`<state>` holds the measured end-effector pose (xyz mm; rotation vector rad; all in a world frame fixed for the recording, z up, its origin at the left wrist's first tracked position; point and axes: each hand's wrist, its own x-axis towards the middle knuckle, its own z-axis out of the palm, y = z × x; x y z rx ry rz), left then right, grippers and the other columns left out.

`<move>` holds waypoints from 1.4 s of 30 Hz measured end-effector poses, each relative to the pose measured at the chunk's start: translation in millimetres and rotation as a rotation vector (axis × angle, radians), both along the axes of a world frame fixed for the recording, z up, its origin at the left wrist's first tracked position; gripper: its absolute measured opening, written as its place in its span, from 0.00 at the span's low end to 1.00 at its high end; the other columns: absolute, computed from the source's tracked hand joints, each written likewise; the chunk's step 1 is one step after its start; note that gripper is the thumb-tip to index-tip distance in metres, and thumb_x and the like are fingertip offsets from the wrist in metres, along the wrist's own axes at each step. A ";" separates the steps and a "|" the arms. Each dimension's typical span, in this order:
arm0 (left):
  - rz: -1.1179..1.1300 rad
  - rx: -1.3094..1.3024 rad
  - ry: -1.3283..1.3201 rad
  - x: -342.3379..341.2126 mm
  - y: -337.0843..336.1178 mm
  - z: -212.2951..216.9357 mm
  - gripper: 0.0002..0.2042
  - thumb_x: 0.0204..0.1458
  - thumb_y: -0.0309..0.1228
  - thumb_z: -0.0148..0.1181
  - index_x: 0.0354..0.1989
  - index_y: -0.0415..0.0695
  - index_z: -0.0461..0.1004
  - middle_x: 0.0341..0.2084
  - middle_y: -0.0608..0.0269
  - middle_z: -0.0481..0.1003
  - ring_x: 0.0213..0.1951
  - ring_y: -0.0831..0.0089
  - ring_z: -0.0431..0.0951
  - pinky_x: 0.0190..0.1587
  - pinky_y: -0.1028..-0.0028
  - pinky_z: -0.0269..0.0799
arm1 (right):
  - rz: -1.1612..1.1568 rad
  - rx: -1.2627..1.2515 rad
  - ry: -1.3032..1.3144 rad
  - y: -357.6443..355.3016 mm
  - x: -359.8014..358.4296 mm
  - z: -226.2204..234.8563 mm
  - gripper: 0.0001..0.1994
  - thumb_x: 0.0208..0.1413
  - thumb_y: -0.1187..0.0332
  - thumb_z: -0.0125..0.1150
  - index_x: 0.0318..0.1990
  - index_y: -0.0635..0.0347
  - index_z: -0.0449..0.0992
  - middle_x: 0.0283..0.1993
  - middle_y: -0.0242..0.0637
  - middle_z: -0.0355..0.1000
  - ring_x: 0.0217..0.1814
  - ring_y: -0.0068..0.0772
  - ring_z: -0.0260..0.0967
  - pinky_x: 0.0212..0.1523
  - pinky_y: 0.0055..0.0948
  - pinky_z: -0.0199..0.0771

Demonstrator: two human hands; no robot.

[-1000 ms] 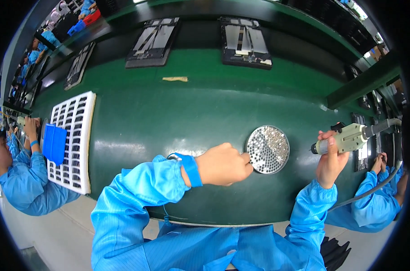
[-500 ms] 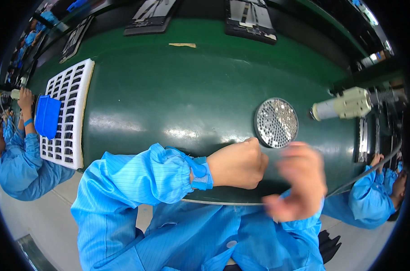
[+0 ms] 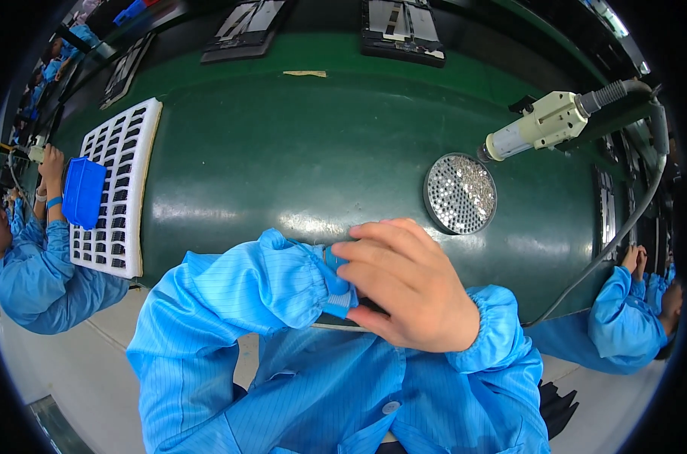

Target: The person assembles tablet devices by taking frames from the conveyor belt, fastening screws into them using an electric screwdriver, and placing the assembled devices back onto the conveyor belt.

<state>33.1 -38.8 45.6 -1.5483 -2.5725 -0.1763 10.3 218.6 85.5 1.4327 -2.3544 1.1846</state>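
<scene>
My right hand [image 3: 415, 291] lies across my left wrist, its fingers bent over the blue wrist strap [image 3: 339, 291] at the cuff. Behind it my left hand is almost wholly hidden, so its fingers do not show. The left forearm, in a blue striped sleeve [image 3: 252, 284], reaches across in front of my body. Just beyond my hands a round dish [image 3: 441, 210] with a perforated plate rests on the green bench, with many small shiny metal pieces on it. A cream-coloured electric screwdriver [image 3: 536, 129] hangs at the right, its tip close to the dish's rim.
A white gridded tray [image 3: 135, 219] with dark parts stands at the left, a blue bin [image 3: 85, 193] over its edge. Opened flat devices [image 3: 246, 29] lie along the far side. The screwdriver's cable [image 3: 637, 216] loops down at right. Co-workers [image 3: 44, 280] sit on both sides.
My right hand has moved left from beside the left fist onto the left wrist, covering that fist. The screwdriver has swung left and farther away, nearer the dish.
</scene>
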 end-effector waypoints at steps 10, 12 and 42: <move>0.131 0.020 -0.093 -4.0 -0.8 -2.3 0.10 0.45 0.36 0.57 0.32 0.45 0.71 0.27 0.63 0.70 0.29 0.69 0.73 0.32 0.71 0.67 | 0.055 0.004 -0.232 1.0 -7.7 -5.0 0.26 0.33 0.69 0.71 0.45 0.60 0.73 0.50 0.40 0.72 0.53 0.44 0.67 0.55 0.44 0.62; 0.157 0.026 -0.114 -7.1 -0.1 -2.4 0.10 0.45 0.37 0.57 0.33 0.45 0.71 0.27 0.62 0.71 0.29 0.69 0.73 0.33 0.70 0.68 | 0.025 0.019 -0.236 -2.4 -4.0 -4.8 0.27 0.32 0.69 0.71 0.46 0.59 0.73 0.49 0.38 0.72 0.53 0.43 0.67 0.56 0.45 0.60; 0.547 0.365 0.189 -336.7 60.4 -60.4 0.31 0.39 0.49 0.69 0.49 0.44 0.70 0.53 0.52 0.66 0.59 0.53 0.62 0.56 0.61 0.67 | -0.807 -0.710 -0.561 180.1 -103.4 -14.0 0.27 0.41 0.81 0.50 0.55 0.63 0.65 0.34 0.36 0.70 0.39 0.27 0.68 0.42 0.27 0.68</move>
